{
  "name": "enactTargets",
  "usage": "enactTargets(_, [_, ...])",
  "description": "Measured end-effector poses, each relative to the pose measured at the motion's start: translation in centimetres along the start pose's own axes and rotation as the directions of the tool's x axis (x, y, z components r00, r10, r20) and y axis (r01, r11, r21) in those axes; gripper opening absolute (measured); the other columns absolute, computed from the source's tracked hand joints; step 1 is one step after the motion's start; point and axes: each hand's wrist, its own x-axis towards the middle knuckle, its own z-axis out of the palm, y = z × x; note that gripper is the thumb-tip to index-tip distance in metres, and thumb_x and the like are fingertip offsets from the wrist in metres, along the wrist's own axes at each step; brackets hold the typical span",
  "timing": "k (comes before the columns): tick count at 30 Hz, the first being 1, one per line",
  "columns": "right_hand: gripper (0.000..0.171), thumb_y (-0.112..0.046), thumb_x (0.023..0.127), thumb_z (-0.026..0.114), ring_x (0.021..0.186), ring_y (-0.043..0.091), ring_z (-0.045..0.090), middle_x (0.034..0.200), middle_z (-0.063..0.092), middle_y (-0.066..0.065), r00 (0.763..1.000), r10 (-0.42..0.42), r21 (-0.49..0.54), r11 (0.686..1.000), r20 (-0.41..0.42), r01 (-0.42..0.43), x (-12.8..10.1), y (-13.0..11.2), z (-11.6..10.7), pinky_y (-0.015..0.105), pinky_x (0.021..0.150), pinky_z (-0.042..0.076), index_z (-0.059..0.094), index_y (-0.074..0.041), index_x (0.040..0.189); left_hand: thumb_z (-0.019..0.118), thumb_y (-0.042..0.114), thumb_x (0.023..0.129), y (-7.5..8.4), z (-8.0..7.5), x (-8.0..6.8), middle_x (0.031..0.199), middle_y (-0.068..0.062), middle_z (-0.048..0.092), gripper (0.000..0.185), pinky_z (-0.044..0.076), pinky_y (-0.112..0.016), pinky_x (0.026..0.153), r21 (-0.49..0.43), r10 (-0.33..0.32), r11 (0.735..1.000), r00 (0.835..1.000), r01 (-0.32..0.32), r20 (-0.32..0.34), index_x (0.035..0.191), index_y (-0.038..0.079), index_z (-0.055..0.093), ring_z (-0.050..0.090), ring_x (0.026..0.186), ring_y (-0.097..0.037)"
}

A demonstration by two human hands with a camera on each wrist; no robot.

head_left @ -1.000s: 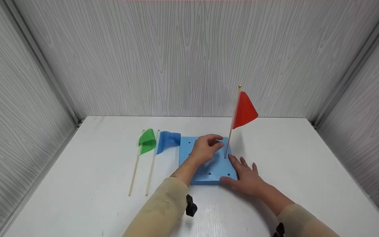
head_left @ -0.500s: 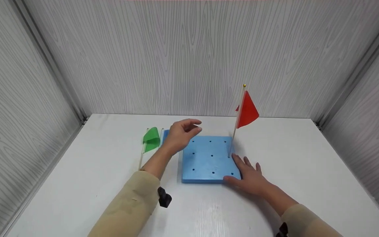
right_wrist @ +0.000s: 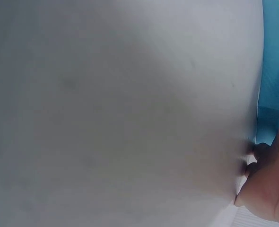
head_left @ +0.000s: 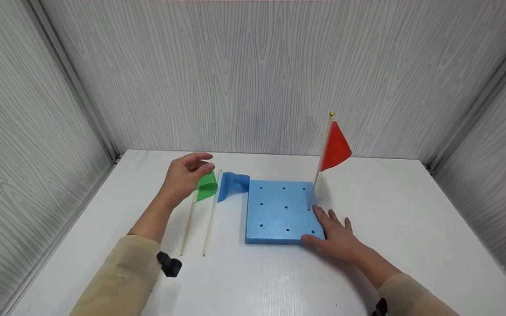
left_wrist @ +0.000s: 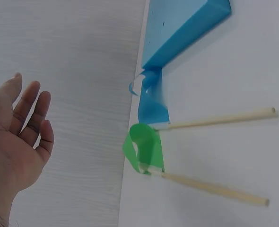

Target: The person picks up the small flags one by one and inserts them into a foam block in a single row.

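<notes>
My left hand (head_left: 181,181) hovers over the top of the green flag (head_left: 207,186), with relaxed fingers and nothing held. In the left wrist view, the left palm (left_wrist: 14,146) is apart from both lying flags. A blue flag (head_left: 232,185) lies on the table to the right of the green one, its cloth reaching the blue block (head_left: 275,217) with several holes. My right hand (head_left: 340,240), fingers spread, rests against the block's right front corner, thumb at the front edge. A red flag (head_left: 335,150) with a gold tip stands nearly upright in a hole at the block's right edge.
The white table (head_left: 253,281) carries all of these things. A grey wood-grain wall (head_left: 235,79) rises behind it, with side walls left and right. Both flag sticks point toward the table's front.
My left hand has moved left from above the blue block, past the blue flag, to the green flag's top. The right hand stays at the block's corner. The view has shifted slightly.
</notes>
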Motion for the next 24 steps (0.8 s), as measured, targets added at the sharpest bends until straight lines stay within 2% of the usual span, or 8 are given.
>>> enactTargets(5, [0.112, -0.082, 0.09, 0.058, 0.161, 0.045, 0.004, 0.174, 0.023, 0.017, 1.0, 0.003, -0.003, 1.0, -0.002, -0.003, 0.0, -0.1, 0.0, 0.07, 0.121, -0.01, 0.013, -0.02, 0.172, 0.071, 0.026, 0.105, -2.2, -2.4, -1.0, 0.121, -0.014, 0.075, 0.037, 0.053, -0.024, 0.096, 0.049, -0.042, 0.998, 0.998, 0.044, -0.039, 0.138, 0.01, 0.069, 0.07, 0.112, -0.022])
enactTargets(11, [0.112, -0.082, 0.09, 0.057, 0.161, 0.044, 0.004, 0.174, 0.022, 0.017, 1.0, 0.009, -0.006, 1.0, 0.006, -0.009, 0.0, -0.1, -0.1, 0.07, 0.121, -0.011, 0.012, -0.021, 0.172, 0.071, 0.026, 0.105, -4.8, -4.1, -2.1, 0.118, -0.014, 0.076, 0.039, 0.05, -0.037, 0.105, 0.047, -0.086, 0.995, 0.995, 0.089, -0.048, 0.138, 0.007, 0.068, 0.071, 0.11, -0.022])
enactTargets(14, [0.112, -0.082, 0.09, 0.058, 0.161, 0.045, 0.004, 0.174, 0.022, 0.017, 1.0, 0.005, -0.002, 1.0, 0.005, -0.005, 0.0, -0.2, -0.2, 0.07, 0.121, -0.011, 0.012, -0.021, 0.172, 0.071, 0.025, 0.105, -6.0, -4.7, -2.7, 0.118, -0.015, 0.077, 0.04, 0.047, -0.044, 0.11, 0.036, -0.122, 0.992, 0.991, 0.124, -0.049, 0.139, 0.006, 0.067, 0.071, 0.11, -0.024])
enactTargets(18, [0.112, -0.08, 0.091, 0.059, 0.161, 0.047, 0.007, 0.173, 0.025, 0.017, 1.0, -0.012, -0.003, 1.0, -0.002, 0.012, 0.0, -0.2, -0.3, 0.073, 0.121, -0.009, 0.014, -0.017, 0.172, 0.07, 0.025, 0.106, -7.7, -5.1, -3.5, 0.12, -0.016, 0.076, 0.042, 0.045, -0.047, 0.111, 0.028, -0.171, 0.985, 0.984, 0.172, -0.043, 0.142, 0.005, 0.064, 0.071, 0.113, -0.027])
enactTargets(24, [0.111, -0.079, 0.091, 0.059, 0.16, 0.047, 0.007, 0.173, 0.026, 0.017, 1.0, -0.016, -0.004, 1.0, -0.002, 0.016, 0.1, -0.4, -0.1, 0.073, 0.12, -0.009, 0.015, -0.018, 0.172, 0.071, 0.023, 0.105, -10.0, -5.0, -4.7, 0.118, -0.017, 0.076, 0.044, 0.052, -0.041, 0.1, 0.057, -0.21, 0.976, 0.978, 0.211, -0.016, 0.143, 0.002, 0.063, 0.071, 0.11, -0.029])
